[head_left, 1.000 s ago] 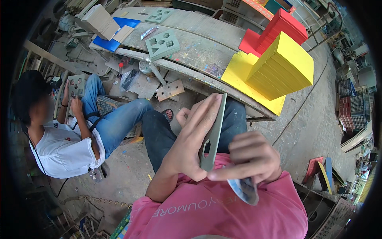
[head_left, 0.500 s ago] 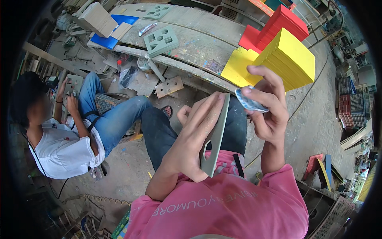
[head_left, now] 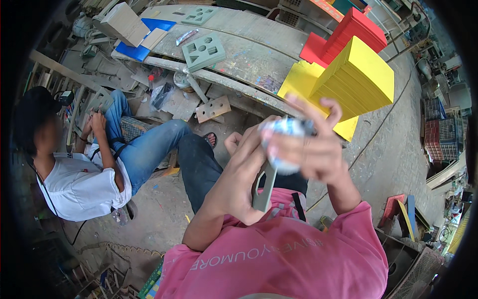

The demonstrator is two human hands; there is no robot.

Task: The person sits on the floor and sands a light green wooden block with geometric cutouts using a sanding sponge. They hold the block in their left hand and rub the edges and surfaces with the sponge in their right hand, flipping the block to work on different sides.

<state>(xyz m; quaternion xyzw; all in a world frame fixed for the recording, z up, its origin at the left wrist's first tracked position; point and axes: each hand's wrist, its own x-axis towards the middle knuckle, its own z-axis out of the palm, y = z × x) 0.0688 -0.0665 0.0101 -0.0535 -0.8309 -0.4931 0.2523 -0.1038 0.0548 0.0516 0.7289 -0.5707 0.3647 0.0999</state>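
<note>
My left hand (head_left: 233, 183) grips a thin grey-green board (head_left: 265, 193), stood on edge above my lap. Part of a cut-out shows in its face near the lower end. My right hand (head_left: 318, 154), blurred by motion, has its fingers around a small folded blue-and-white sheet (head_left: 288, 126). That sheet is at the board's upper edge and hides it; whether they touch is hard to tell through the blur. On the bench lie similar grey-green boards with shaped holes (head_left: 203, 52), one stacked on another.
The long wooden bench (head_left: 249, 55) carries a yellow stack of boards (head_left: 356, 74), a red stack (head_left: 356, 32) and a plain wooden block (head_left: 127, 25) over blue boards. Someone in a white shirt (head_left: 82, 184) sits at left, holding a board. Below the bench lies a holed wooden piece (head_left: 213, 109).
My right hand has moved left with the folded sheet, from beside the board to its upper edge. My left hand and the board stay nearly still. The other person's hands have come together.
</note>
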